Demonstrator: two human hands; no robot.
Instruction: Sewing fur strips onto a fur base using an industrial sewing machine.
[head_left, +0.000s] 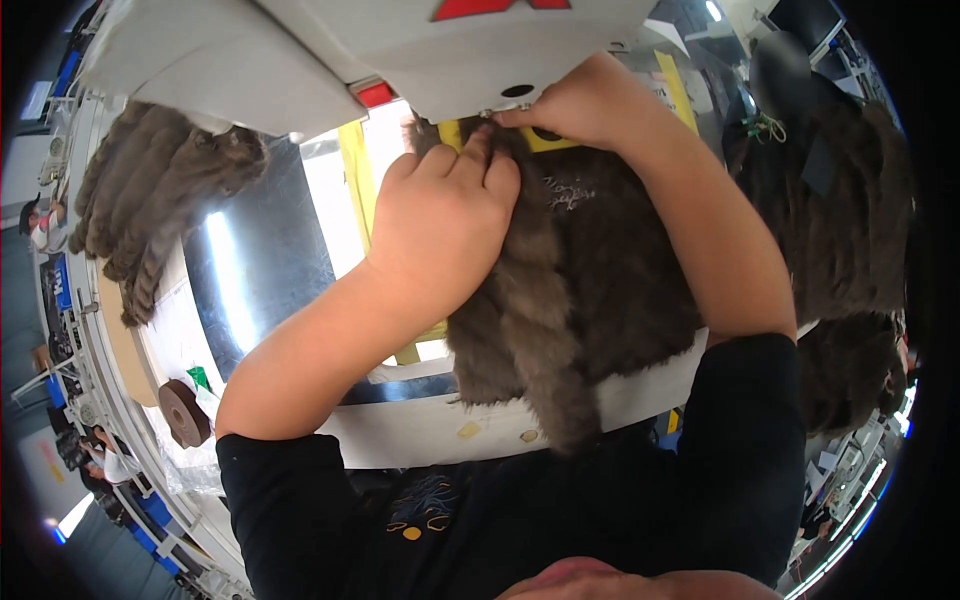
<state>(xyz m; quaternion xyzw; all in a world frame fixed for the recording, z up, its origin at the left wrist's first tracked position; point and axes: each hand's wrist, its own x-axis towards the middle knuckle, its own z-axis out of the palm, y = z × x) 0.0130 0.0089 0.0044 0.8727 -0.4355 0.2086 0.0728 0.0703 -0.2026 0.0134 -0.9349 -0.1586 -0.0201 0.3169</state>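
A long brown fur strip [540, 330] lies over a wider piece of dark brown fur [630, 270] on the sewing machine bed, its lower end hanging towards me. My left hand [440, 215] presses down on the top of the fur strip, fingers bent and closed around it just below the white sewing machine head [480, 60]. My right hand [590, 105] reaches in at the right of the machine head. Its thumb points left to the upper edge of the fur, while the other fingers are largely hidden by the machine. The needle area is hidden too.
Stacked brown fur strips [165, 190] lie at the far left. More brown fur [845, 210] hangs at the right. A brown tape roll [184, 412] sits near the table's left edge. Yellow strips [357, 180] mark the machine bed. Other people work in the left background.
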